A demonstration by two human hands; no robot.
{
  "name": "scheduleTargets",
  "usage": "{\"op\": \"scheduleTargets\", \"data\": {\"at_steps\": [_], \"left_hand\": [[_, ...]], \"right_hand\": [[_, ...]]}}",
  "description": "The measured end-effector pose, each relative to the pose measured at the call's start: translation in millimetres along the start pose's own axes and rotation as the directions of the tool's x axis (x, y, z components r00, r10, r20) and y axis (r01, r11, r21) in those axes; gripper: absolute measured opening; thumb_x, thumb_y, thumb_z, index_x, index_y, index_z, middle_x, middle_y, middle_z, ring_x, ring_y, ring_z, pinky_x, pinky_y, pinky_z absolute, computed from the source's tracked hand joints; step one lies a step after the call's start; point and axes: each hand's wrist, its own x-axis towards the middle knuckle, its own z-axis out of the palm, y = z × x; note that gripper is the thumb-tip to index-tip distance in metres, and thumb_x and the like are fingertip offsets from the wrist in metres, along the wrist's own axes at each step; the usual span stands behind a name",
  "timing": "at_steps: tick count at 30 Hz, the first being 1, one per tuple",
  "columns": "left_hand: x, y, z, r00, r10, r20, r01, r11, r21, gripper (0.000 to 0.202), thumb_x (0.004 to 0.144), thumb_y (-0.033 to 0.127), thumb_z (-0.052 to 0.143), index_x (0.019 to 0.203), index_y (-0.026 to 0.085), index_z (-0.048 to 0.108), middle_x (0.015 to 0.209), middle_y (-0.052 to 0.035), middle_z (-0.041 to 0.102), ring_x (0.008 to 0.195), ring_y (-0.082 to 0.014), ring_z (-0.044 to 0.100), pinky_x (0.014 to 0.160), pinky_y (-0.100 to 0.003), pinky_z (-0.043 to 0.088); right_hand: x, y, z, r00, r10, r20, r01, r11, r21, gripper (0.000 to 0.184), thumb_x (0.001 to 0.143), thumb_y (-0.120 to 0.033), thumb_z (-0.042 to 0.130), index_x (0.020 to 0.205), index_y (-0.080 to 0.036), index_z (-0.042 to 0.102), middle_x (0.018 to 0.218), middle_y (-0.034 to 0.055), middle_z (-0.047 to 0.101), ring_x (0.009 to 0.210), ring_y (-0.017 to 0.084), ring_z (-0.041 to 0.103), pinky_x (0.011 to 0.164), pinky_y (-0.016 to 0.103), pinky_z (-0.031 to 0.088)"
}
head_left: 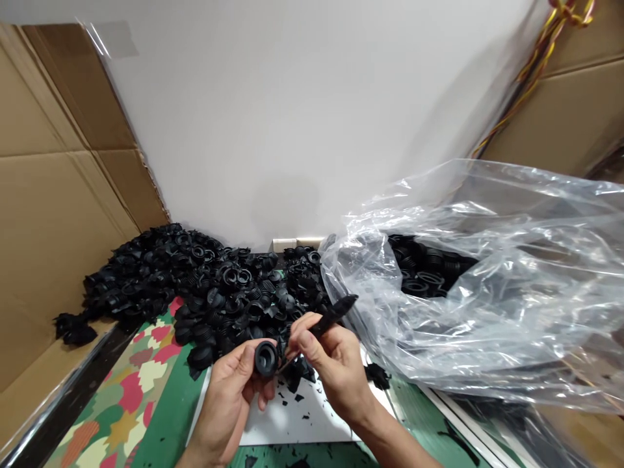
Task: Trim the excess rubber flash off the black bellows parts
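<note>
My left hand [227, 396] grips a black ribbed rubber grommet [266, 359] between thumb and fingers, its round opening facing me. My right hand [336, 367] is shut on a black-handled tool [334, 314], whose thin tip reaches toward the grommet's edge. The tip itself is partly hidden by my fingers. Below my hands, small black rubber scraps [297, 398] lie on a white board [292, 426]. Behind them rises a large heap of similar black ribbed parts [219, 286].
A clear plastic bag [463, 286] with more black parts inside bulges at the right. Cardboard sheets [58, 195] line the left side, against a white wall [292, 117]. A camouflage-patterned cloth [127, 390] lies on a green surface [170, 416]. Twisted yellow-red wires [531, 78] hang top right.
</note>
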Motion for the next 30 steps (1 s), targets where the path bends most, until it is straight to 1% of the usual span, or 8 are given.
{"op": "scheduleTargets", "data": {"at_steps": [5, 10, 15, 18, 22, 25, 28, 30], "left_hand": [[0.2, 1.3, -0.2, 1.0, 0.019, -0.024, -0.018, 1.0, 0.022, 0.037, 0.071, 0.045, 0.073, 0.086, 0.011, 0.074, 0.057, -0.0024, 0.06, 0.047, -0.0098, 0.05, 0.04, -0.018, 0.037], [2.7, -2.0, -2.4, 1.0, 0.023, 0.016, -0.023, 0.999, 0.03, 0.034, 0.072, 0.046, 0.072, 0.072, 0.012, 0.069, 0.053, 0.0005, 0.054, 0.046, -0.0089, 0.046, 0.039, -0.018, 0.035], [4.9, -7.4, -5.4, 0.997, 0.075, -0.003, -0.075, 0.995, 0.058, 0.039, 0.065, 0.049, 0.077, 0.059, 0.014, 0.061, 0.049, 0.0041, 0.049, 0.043, -0.0076, 0.042, 0.04, -0.019, 0.033], [4.9, -10.3, -8.4, 0.993, 0.116, -0.028, -0.11, 0.98, 0.168, 0.041, 0.063, 0.053, 0.076, 0.06, 0.013, 0.063, 0.048, 0.0031, 0.052, 0.044, -0.0081, 0.042, 0.041, -0.019, 0.032], [6.9, -13.6, -10.9, 0.971, 0.219, -0.09, -0.17, 0.908, 0.382, 0.045, 0.064, 0.056, 0.073, 0.077, 0.012, 0.07, 0.045, 0.0029, 0.053, 0.043, -0.0096, 0.042, 0.041, -0.02, 0.033], [9.0, -15.3, -10.6, 0.948, 0.297, -0.117, -0.201, 0.84, 0.505, 0.044, 0.063, 0.053, 0.071, 0.081, 0.013, 0.071, 0.044, 0.0029, 0.054, 0.042, -0.0117, 0.044, 0.041, -0.023, 0.036], [8.9, -15.9, -10.4, 0.931, 0.35, -0.106, -0.217, 0.762, 0.61, 0.038, 0.067, 0.051, 0.067, 0.081, 0.015, 0.072, 0.049, 0.001, 0.059, 0.045, -0.0147, 0.051, 0.044, -0.024, 0.041], [7.2, -15.6, -10.4, 0.924, 0.372, -0.084, -0.23, 0.719, 0.655, 0.034, 0.069, 0.05, 0.064, 0.075, 0.017, 0.071, 0.051, 0.0001, 0.062, 0.048, -0.0158, 0.053, 0.046, -0.025, 0.043]], "right_hand": [[-4.5, -8.3, 3.2, 0.996, 0.034, 0.079, -0.013, 0.968, -0.252, 0.021, 0.09, -0.032, 0.047, 0.079, -0.017, 0.058, 0.073, 0.0015, 0.056, 0.068, 0.015, 0.052, 0.063, 0.026, 0.042], [-6.9, -4.2, 11.0, 0.976, -0.1, 0.192, 0.185, 0.843, -0.505, 0.019, 0.087, -0.017, 0.042, 0.072, -0.018, 0.053, 0.071, 0.0022, 0.053, 0.064, 0.015, 0.05, 0.059, 0.026, 0.039], [-8.6, 1.8, 13.7, 0.96, -0.076, 0.27, 0.225, 0.784, -0.578, 0.016, 0.085, -0.011, 0.042, 0.078, -0.018, 0.055, 0.075, 0.0042, 0.054, 0.065, 0.015, 0.052, 0.058, 0.025, 0.041], [-8.3, -0.5, 10.9, 0.949, -0.058, 0.308, 0.245, 0.751, -0.613, 0.017, 0.084, -0.009, 0.043, 0.081, -0.017, 0.057, 0.077, 0.0044, 0.055, 0.066, 0.016, 0.054, 0.059, 0.025, 0.042], [-7.4, -2.3, 5.4, 0.924, -0.024, 0.381, 0.317, 0.604, -0.731, 0.017, 0.084, -0.009, 0.044, 0.085, -0.016, 0.059, 0.078, 0.0048, 0.057, 0.062, 0.016, 0.055, 0.054, 0.025, 0.038], [-7.3, -0.6, 4.6, 0.907, -0.011, 0.422, 0.373, 0.487, -0.789, 0.016, 0.081, -0.007, 0.047, 0.084, -0.016, 0.059, 0.078, 0.0042, 0.059, 0.059, 0.015, 0.054, 0.051, 0.025, 0.033], [-8.9, 2.3, 8.8, 0.921, -0.008, 0.39, 0.352, 0.447, -0.822, 0.015, 0.076, -0.007, 0.049, 0.081, -0.018, 0.057, 0.077, 0.003, 0.06, 0.058, 0.015, 0.054, 0.05, 0.025, 0.03], [-9.9, 4.0, 12.3, 0.942, -0.013, 0.336, 0.305, 0.45, -0.839, 0.013, 0.073, -0.008, 0.05, 0.077, -0.019, 0.056, 0.074, 0.0018, 0.059, 0.056, 0.014, 0.053, 0.049, 0.025, 0.029]]}}
